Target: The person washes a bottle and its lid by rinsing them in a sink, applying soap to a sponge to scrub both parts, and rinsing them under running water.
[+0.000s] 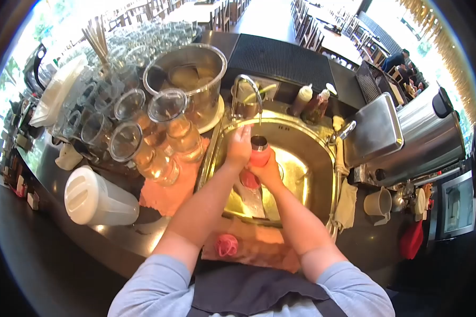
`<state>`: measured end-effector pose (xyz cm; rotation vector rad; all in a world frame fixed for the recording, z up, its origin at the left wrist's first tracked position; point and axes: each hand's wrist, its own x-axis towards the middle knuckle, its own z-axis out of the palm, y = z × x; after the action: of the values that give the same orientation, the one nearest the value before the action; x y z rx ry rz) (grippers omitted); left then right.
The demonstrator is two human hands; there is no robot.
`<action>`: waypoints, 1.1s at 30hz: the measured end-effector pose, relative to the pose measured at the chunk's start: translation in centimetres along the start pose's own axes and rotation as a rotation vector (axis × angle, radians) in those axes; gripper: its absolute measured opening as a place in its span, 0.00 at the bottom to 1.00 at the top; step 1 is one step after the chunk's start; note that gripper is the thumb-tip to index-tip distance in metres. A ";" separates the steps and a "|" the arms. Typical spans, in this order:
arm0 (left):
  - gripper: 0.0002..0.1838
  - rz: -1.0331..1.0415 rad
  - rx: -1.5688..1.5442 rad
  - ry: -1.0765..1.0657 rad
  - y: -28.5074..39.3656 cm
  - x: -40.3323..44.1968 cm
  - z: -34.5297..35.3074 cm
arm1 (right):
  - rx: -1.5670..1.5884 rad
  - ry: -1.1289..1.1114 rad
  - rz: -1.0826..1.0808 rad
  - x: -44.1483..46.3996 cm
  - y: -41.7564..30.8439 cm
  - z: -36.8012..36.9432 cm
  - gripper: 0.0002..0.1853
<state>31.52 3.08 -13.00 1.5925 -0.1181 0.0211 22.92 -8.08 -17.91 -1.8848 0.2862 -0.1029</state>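
Here's the right grip (266,171), clamped snugly around the red bottle (259,157), which it holds over the basin (317,142) with the dark, round mouth facing up; the hold is around the body, probably to leave that rim free. And just beside it, the left grip (240,147) is raised near the tap (260,100), fingers straight and close together; whether anything is pinched there, I can't tell.

The tap's slim, curved metal spout hangs just beyond both grips. Below them the basin spreads wide, presumably to catch drips: smooth metal, rounded corners, golden glare on its floor.

Nearer the body than either grip, a soft, pinkish cloth (269,245) lies along the desk (116,241), likely there for splashes, a pink looped bundle (227,245) on top. Left of the left grip, clear carafes (185,140) show wide round rims, standing on a rumpled mat (158,201) that probably takes up their wet. Nearer sits a lidded pitcher (103,198), matte and whitish. Right of the right grip, a big shiny metal urn (433,140) gleams.
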 end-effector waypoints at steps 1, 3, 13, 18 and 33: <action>0.24 0.006 0.068 -0.114 0.5 -1.0 -0.4 | 0.061 0.042 0.035 -1.4 -0.1 0.1 0.48; 0.23 -0.054 0.036 -0.139 0.9 -0.6 0.2 | -0.106 -0.055 0.144 -1.5 -1.2 -0.7 0.46; 0.23 -0.310 0.045 -0.400 -6.0 1.9 0.3 | 0.129 -0.689 0.684 0.0 -2.1 -5.5 0.41; 0.21 -0.807 -0.326 -0.254 -8.8 -0.4 0.7 | 0.910 -0.550 0.707 -2.7 -2.0 -4.6 0.40; 0.24 -0.735 -0.340 -0.123 -10.3 -1.4 0.9 | 0.985 -0.435 0.830 -3.8 -2.1 -5.8 0.43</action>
<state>30.94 2.45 -23.38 1.2182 0.3560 -0.6361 18.33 -11.82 -13.78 -0.6834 0.5633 0.6172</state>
